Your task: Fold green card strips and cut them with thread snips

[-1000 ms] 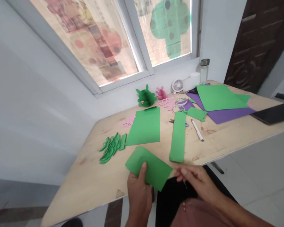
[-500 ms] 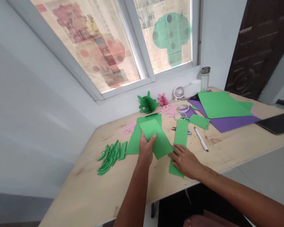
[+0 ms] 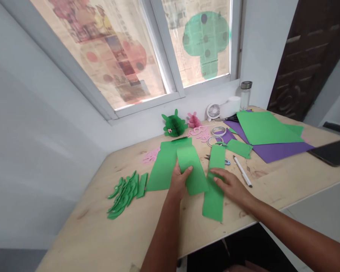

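Note:
My left hand [image 3: 180,179] grips a green paper piece [image 3: 191,162], thumb on top, its upper end bent over. Under and behind it lies a larger green sheet [image 3: 161,166]. My right hand [image 3: 232,185] has its fingers apart at the right edge of a long green strip [image 3: 214,196] that lies on the table. Small scissors [image 3: 227,162] are partly hidden beneath the strip, with a white pen [image 3: 242,171] to the right. On the left are a pile of green cut shapes [image 3: 123,194] and a narrow green piece [image 3: 142,185].
Along the wall stand a green honeycomb figure [image 3: 174,124], a pink one [image 3: 194,120], a small fan [image 3: 213,112] and a bottle [image 3: 245,95]. Tape rolls [image 3: 218,131], green and purple sheets [image 3: 269,128] and a black phone [image 3: 333,152] lie on the table [image 3: 96,226].
My left hand has moved slightly right with the green piece, which is now more upright. My right hand has shifted right, uncovering more of the strip. The view has shifted a little.

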The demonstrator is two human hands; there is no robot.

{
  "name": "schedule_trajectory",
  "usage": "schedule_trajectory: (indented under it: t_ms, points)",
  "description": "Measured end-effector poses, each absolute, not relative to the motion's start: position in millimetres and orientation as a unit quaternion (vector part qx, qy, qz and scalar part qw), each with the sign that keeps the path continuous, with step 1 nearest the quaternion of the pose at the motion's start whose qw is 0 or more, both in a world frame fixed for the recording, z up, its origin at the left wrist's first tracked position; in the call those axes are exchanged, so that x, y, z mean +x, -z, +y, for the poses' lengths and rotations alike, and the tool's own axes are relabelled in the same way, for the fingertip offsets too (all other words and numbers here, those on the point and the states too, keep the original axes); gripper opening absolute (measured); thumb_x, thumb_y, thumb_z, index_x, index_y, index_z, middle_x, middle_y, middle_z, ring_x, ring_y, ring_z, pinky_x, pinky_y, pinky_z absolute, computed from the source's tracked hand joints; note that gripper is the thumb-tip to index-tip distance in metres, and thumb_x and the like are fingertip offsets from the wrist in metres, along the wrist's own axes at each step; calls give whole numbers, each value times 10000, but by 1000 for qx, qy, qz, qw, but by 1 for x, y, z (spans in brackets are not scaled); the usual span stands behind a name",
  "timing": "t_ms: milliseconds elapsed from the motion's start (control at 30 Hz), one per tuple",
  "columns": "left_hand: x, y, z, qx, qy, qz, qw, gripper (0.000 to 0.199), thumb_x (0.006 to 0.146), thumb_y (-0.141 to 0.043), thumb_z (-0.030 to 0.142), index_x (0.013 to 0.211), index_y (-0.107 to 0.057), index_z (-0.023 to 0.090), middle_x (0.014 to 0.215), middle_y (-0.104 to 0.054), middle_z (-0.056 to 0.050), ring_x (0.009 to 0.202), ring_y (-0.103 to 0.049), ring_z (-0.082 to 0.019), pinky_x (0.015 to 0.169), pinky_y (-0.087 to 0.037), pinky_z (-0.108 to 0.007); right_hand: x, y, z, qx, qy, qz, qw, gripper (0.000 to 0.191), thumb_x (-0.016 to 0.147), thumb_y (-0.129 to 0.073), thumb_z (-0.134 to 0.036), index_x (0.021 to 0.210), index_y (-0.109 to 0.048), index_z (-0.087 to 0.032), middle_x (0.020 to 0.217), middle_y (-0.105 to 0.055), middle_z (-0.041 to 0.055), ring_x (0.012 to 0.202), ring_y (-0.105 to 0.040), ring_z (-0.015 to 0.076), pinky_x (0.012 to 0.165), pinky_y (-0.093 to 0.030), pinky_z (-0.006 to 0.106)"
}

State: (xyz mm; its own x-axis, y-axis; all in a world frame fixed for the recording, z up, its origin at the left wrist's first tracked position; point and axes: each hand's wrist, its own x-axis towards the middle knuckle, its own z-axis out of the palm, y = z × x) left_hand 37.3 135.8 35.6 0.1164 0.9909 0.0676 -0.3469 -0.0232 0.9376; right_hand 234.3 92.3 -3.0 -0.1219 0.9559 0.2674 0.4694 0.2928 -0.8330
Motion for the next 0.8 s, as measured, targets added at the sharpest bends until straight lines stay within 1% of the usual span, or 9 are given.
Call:
schedule_trajectory:
  t_ms: [167,267,333,433,533,667,800]
  points:
    - [27,-38,140,467,-557,350,591,693,687,-793,292,1309,-495,215,1108,-696,-88,977,-672,-234,840,-544,-349,198,0,123,-492,-353,-672,427,384,869,-453,-295,1162,-674,-183,1170,-685,85,1080,-632,245,955,-474,424]
    - [22,-39,143,463,-562,347,590,649,703,-780,293,1290,-513,213,1088,-701,-82,983,-671,-232,859,-538,-358,183,-3,136,-455,-381,-683,426,365,854,-434,-250,1084,-712,-200,1063,-727,42,1005,-663,230,902,-506,393]
    - [21,-38,146,447,-569,345,597,653,686,-789,299,1276,-524,207,1066,-706,-83,978,-672,-236,861,-538,-364,179,-4,142,-442,-390,-687,424,356,854,-429,-256,1039,-730,-210,994,-742,23,953,-678,224,860,-527,381]
    - [25,-35,152,411,-576,342,618,689,646,-813,308,1263,-529,197,1040,-712,-87,953,-680,-242,849,-544,-373,185,-4,149,-461,-378,-680,426,365,863,-423,-281,1047,-728,-196,967,-746,35,939,-681,225,853,-529,393]
    - [29,-30,158,378,-578,338,639,710,621,-828,299,1257,-527,204,1050,-709,-84,942,-683,-239,847,-546,-370,201,-5,158,-507,-343,-674,415,395,881,-393,-277,1104,-701,-172,1020,-736,69,969,-675,220,868,-517,393]
    - [31,-23,160,361,-576,336,652,729,598,-844,288,1251,-528,214,1078,-701,-80,948,-682,-230,854,-543,-355,235,-15,162,-574,-264,-692,350,392,901,-383,-266,1149,-670,-166,1122,-703,96,1003,-658,221,868,-497,362]
    - [31,-18,158,338,-579,345,657,713,599,-846,283,1237,-535,211,1033,-711,-66,917,-687,-208,857,-540,-339,265,-27,152,-635,-153,-718,240,332,874,-450,-232,1116,-672,-179,1153,-672,125,1030,-617,280,830,-459,381]
